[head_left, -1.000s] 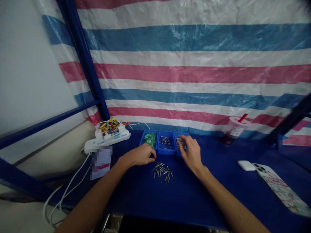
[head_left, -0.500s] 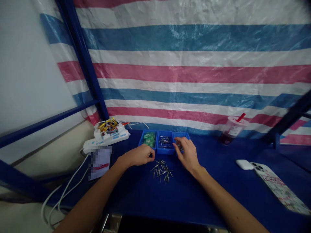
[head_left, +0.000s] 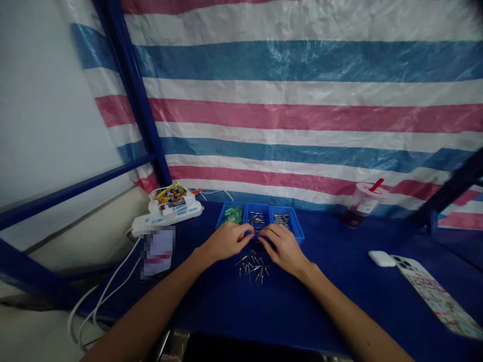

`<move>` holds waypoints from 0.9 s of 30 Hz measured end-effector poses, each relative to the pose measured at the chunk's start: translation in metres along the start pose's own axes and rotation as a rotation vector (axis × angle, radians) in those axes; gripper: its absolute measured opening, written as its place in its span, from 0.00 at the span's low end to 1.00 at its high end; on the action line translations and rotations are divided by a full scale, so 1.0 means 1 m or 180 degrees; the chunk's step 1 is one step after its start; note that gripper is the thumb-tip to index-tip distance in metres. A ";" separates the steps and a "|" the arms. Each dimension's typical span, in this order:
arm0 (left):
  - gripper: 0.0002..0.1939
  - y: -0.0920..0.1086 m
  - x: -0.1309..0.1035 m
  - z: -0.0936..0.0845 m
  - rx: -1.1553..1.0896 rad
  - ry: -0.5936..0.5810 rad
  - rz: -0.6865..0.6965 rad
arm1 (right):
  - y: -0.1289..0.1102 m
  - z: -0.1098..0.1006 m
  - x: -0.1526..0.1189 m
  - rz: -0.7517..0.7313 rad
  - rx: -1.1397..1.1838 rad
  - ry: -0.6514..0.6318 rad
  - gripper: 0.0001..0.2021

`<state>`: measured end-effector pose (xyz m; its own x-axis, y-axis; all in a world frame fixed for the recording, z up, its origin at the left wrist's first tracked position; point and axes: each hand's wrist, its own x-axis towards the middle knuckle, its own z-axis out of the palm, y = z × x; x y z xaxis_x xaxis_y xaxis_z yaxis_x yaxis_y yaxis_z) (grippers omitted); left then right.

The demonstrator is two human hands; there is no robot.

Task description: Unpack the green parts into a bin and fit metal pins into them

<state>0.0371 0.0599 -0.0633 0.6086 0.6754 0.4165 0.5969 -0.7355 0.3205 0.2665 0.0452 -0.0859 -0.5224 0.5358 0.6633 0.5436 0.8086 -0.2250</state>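
My left hand [head_left: 229, 240] is closed in a pinch, with a thin metal pin just showing at its fingertips. Facing it, my right hand [head_left: 284, 247] also pinches; whatever is in its fingers is too small to make out. The fingertips almost meet over the front of the middle blue bin [head_left: 260, 206], which holds thin metal pins [head_left: 256, 217]. Green pieces [head_left: 233, 214] fill the left bin [head_left: 220, 217], and short grey metal pieces [head_left: 281, 219] lie in the right bin [head_left: 298, 230]. Below my hands is a loose pile of metal pins with thicker ends [head_left: 253, 267].
On the left of the blue table [head_left: 226, 311] stand a white power strip [head_left: 169, 221] with cables and a blurred phone-like item [head_left: 157, 251]. To the right are a drink cup with a red straw [head_left: 361, 203], a white earbud case [head_left: 381, 259] and a patterned phone [head_left: 433, 294].
My right hand has come out of the right bin and moved left. My left hand has shifted right and slightly up, bringing both sets of fingertips together.
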 end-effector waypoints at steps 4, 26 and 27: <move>0.08 0.001 -0.001 0.004 -0.0126 0.0227 -0.0070 | 0.005 -0.001 0.000 0.0075 -0.0027 0.0110 0.07; 0.09 0.008 -0.001 0.011 -0.0150 0.0352 0.0379 | 0.002 0.002 -0.002 0.0042 -0.0082 0.0052 0.11; 0.09 0.009 -0.001 0.012 -0.0137 0.0336 0.0410 | 0.001 0.002 -0.002 0.0029 -0.0103 0.0019 0.11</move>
<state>0.0475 0.0533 -0.0713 0.6191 0.5675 0.5428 0.4932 -0.8189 0.2937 0.2666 0.0455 -0.0891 -0.5135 0.5417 0.6655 0.5695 0.7953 -0.2080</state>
